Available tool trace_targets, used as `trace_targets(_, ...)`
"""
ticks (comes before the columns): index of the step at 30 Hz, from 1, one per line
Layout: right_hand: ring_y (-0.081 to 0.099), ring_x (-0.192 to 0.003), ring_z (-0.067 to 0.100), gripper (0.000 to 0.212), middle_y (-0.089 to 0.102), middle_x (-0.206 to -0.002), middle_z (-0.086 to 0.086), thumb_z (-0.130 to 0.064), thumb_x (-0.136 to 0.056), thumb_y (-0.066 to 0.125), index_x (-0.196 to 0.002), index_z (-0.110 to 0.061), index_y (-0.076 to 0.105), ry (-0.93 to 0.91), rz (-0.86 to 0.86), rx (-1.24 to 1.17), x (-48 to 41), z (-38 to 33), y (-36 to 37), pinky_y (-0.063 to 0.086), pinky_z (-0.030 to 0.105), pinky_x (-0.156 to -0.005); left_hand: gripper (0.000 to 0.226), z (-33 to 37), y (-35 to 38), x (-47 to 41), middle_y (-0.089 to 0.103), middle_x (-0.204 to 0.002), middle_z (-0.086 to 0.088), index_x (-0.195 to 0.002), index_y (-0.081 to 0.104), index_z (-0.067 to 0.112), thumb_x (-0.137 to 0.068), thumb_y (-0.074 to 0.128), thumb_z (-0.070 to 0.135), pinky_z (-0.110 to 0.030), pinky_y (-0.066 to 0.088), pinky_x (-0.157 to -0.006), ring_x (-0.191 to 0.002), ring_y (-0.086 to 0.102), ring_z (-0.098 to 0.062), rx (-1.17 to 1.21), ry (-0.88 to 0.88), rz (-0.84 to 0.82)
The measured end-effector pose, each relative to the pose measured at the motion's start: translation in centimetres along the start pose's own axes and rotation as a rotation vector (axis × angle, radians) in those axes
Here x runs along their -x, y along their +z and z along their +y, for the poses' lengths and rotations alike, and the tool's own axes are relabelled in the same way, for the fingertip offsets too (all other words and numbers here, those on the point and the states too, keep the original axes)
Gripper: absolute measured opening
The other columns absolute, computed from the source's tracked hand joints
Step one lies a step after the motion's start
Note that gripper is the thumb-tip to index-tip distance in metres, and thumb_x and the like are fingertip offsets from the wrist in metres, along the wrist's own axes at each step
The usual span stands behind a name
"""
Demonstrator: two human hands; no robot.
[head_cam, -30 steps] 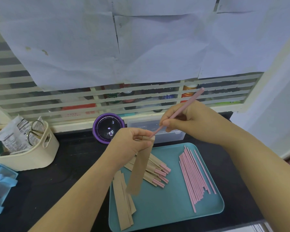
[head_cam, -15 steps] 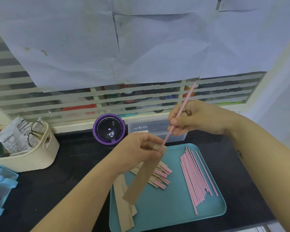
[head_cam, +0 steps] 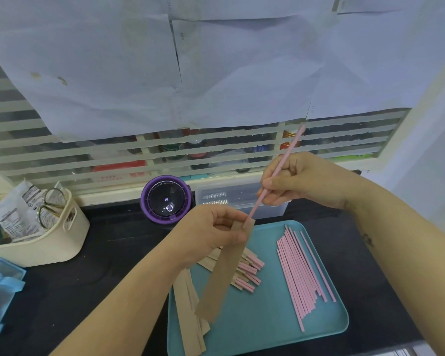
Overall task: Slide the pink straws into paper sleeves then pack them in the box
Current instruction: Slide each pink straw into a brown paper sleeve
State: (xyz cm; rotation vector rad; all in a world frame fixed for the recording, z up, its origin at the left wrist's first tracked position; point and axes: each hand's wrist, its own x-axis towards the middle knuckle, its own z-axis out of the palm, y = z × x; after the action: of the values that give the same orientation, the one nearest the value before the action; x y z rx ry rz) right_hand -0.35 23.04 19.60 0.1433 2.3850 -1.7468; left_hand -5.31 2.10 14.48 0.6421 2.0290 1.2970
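Straw [head_cam: 291, 148]: pinched in your right hand [head_cam: 301, 182], long axis steeply tilted, top end up and right, lower tip at the open mouth of the sleeve [head_cam: 224, 273]. Sleeve: pinched near its top by your left hand [head_cam: 211, 237], hanging down and left above the tray [head_cam: 267, 330]. On tray: loose straws [head_cam: 301, 273] at right, lying near-to-far; sleeved straws [head_cam: 247, 274] at centre, pink ends pointing right; empty sleeves [head_cam: 188, 312] at left edge. Tray sits on the tabletop [head_cam: 100, 291].
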Motion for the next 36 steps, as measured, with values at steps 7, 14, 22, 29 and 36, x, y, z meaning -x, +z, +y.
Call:
trace_targets(7,0.068,-0.078,0.007,0.01,0.07,-0.084,-0.003,-0.025,-0.091,0.057,-0.091,-0.019,0.065,-0.214,0.216,0.346,0.2,-0.3,3.3,0.057,0.026,-0.081,0.022,-0.5,-0.1,-0.7,0.072,-0.084,0.005,-0.083,0.069,0.028,-0.076,0.075,0.008,-0.017,0.055,-0.073,-0.077,0.067,-0.007,0.021,-0.028,0.199)
trace_targets(14,0.06,-0.076,0.013,0.016,0.063,-0.078,-0.005,-0.029,-0.096,0.048,-0.094,-0.023,0.063,-0.212,0.079,0.59,0.3,0.1,6.1,0.053,0.031,-0.076,0.015,-1.0,-0.3,-0.9,0.073,-0.079,0.006,-0.082,0.069,0.026,-0.076,0.076,0.015,-0.035,0.057,-0.083,-0.082,0.069,-0.013,-0.024,-0.045,0.278)
trace_targets(22,0.054,-0.072,0.002,0.021,0.054,-0.076,-0.015,-0.028,-0.098,0.042,-0.102,-0.019,0.06,-0.242,0.088,0.578,0.7,1.4,6.7,0.044,0.016,-0.066,0.019,-1.1,-0.5,-0.5,0.076,-0.089,-0.005,-0.093,0.072,0.017,-0.077,0.073,0.007,-0.034,0.057,-0.084,-0.089,0.071,-0.019,0.238,-0.086,0.228)
trace_targets(29,0.058,-0.078,0.003,0.016,0.062,-0.086,-0.009,-0.025,-0.097,0.047,-0.103,-0.02,0.06,-0.307,0.139,0.571,0.9,2.6,7.1,0.049,0.018,-0.071,0.025,-1.2,-0.4,-0.6,0.073,-0.095,-0.014,-0.103,0.067,0.006,-0.078,0.071,0.003,-0.03,0.058,-0.079,-0.086,0.071,-0.02,0.362,-0.111,0.235)
trace_targets(36,0.059,-0.081,0.008,0.016,0.062,-0.091,-0.009,-0.023,-0.097,0.047,-0.103,-0.019,0.061,-0.321,0.177,0.556,1.2,2.7,7.2,0.051,0.023,-0.075,0.016,-0.9,-0.3,-0.4,0.074,-0.087,-0.009,-0.091,0.069,0.012,-0.077,0.072,0.005,-0.028,0.059,-0.074,-0.082,0.071,-0.018,0.333,-0.11,0.256)
